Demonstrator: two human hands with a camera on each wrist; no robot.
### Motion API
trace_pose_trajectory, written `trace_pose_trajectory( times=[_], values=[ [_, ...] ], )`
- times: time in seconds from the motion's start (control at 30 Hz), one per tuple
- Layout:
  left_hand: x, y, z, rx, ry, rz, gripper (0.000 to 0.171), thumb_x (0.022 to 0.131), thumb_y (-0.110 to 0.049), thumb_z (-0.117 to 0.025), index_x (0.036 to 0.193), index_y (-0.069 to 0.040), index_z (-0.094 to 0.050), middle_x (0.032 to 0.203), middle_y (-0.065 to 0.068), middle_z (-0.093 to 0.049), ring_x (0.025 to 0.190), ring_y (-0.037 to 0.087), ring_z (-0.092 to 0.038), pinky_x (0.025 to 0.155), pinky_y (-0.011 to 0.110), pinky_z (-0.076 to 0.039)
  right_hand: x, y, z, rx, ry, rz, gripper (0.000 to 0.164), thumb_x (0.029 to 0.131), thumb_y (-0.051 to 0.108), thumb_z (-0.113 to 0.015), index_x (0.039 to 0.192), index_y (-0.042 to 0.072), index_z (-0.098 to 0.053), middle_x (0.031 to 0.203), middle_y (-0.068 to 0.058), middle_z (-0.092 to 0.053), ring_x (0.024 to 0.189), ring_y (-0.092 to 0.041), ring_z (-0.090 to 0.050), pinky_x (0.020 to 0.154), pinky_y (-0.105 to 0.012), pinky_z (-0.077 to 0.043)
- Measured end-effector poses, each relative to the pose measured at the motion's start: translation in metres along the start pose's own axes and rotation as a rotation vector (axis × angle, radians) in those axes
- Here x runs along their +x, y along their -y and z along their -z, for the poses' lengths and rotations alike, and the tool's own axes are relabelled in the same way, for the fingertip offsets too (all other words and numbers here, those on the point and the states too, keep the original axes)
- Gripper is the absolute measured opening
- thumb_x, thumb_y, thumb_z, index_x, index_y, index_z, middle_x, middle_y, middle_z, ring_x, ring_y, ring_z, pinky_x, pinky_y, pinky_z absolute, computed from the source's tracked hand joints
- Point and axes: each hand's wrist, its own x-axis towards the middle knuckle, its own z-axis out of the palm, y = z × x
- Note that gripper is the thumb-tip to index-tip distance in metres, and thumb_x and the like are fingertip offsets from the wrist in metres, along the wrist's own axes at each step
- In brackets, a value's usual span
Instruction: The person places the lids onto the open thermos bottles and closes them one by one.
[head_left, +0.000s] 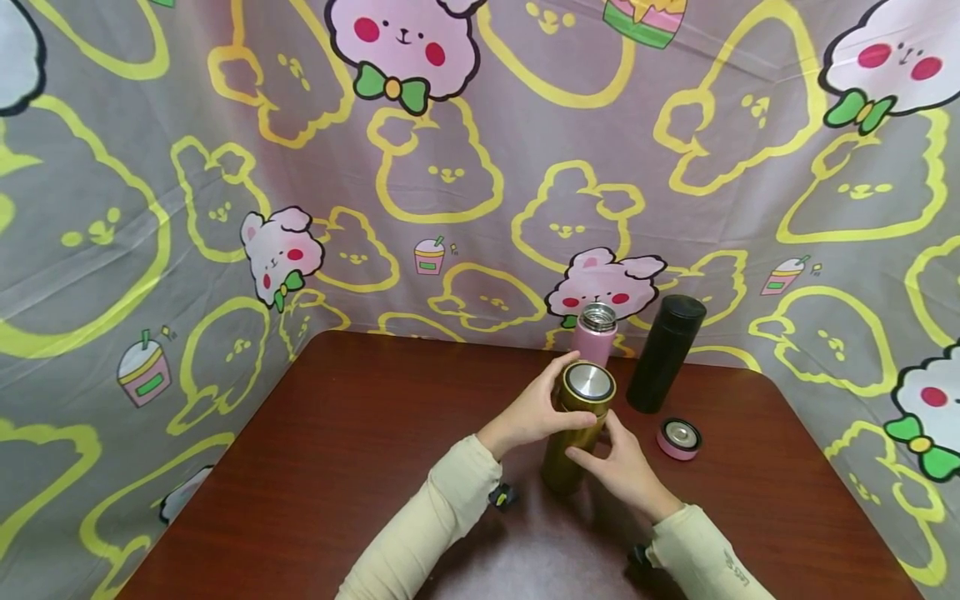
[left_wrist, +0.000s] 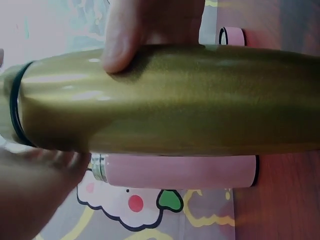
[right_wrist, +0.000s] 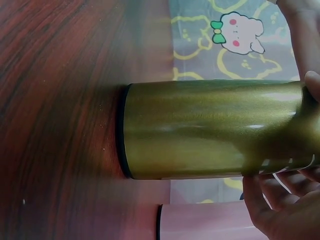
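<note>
Gold finish is gleaming on the capped vacuum flask (head_left: pixel 564 465), roughly upright in front of the uncapped pink bottle (head_left: pixel 595 343). Left hand (head_left: pixel 538 410) is gripping its top, right hand (head_left: pixel 624 463) its body — keeping that lower hold firm and the axis straight would be suiting any twisting best — while a pink cap (head_left: pixel 679 438) is lying nearby.

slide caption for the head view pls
Left hand and right hand grip a gold bottle near an uncapped pink bottle.
</note>
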Motion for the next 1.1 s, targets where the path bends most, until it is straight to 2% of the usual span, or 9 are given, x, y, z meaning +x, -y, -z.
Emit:
trace_pose_trajectory(
  times=[0.2, 0.4, 0.6, 0.77, 1.1],
  values=[
    [-0.004, -0.007, -0.009, 0.127, -0.191, 0.037, 0.082, 0.073, -0.022, -0.083, 0.141, -0.016, -0.037, 0.126, -0.001, -0.05, 0.107, 0.012, -0.053, 0.089, 0.028, -0.044, 0.003, -0.026, -0.004, 0.028, -0.021, -0.005, 0.057, 0.08, 0.017, -0.078, 0.127, 0.009, -0.046, 0.118, -0.01, -0.059, 0.104, -0.026, -0.058, 0.084, -0.043, -0.049],
    [-0.003, -0.009, -0.013, 0.164, -0.257, 0.018, 0.072, 0.07, -0.023, -0.085, 0.128, -0.013, -0.044, 0.115, -0.002, -0.052, 0.1, 0.011, -0.056, 0.085, 0.025, -0.046, 0.004, -0.034, -0.006, 0.025, -0.034, -0.011, 0.056, 0.079, 0.019, -0.079, 0.125, 0.012, -0.048, 0.116, -0.008, -0.06, 0.104, -0.024, -0.059, 0.085, -0.045, -0.048],
    [-0.004, -0.007, -0.012, 0.146, -0.228, -0.007, 0.067, 0.073, -0.019, -0.083, 0.127, -0.013, -0.045, 0.115, -0.001, -0.053, 0.098, 0.01, -0.057, 0.083, 0.024, -0.047, 0.0, -0.011, -0.003, 0.018, -0.021, -0.009, 0.056, 0.079, 0.008, -0.076, 0.126, 0.005, -0.046, 0.117, -0.016, -0.059, 0.104, -0.033, -0.058, 0.085, -0.051, -0.047],
    [-0.004, -0.006, -0.008, 0.131, -0.18, -0.021, 0.063, 0.077, -0.018, -0.079, 0.131, -0.013, -0.045, 0.115, 0.0, -0.055, 0.096, 0.01, -0.058, 0.079, 0.025, -0.048, -0.002, 0.002, -0.001, -0.01, -0.01, -0.008, 0.055, 0.079, 0.007, -0.075, 0.126, 0.002, -0.046, 0.117, -0.016, -0.059, 0.103, -0.032, -0.059, 0.084, -0.047, -0.049],
    [-0.003, -0.006, -0.001, 0.15, -0.091, -0.02, 0.063, 0.082, -0.015, -0.074, 0.137, -0.012, -0.043, 0.121, 0.005, -0.055, 0.099, 0.01, -0.056, 0.08, 0.024, -0.047, 0.004, -0.036, -0.007, 0.02, -0.022, 0.006, 0.059, 0.079, 0.017, -0.078, 0.128, 0.011, -0.046, 0.117, -0.01, -0.059, 0.104, -0.026, -0.059, 0.085, -0.045, -0.048]
  ],
)
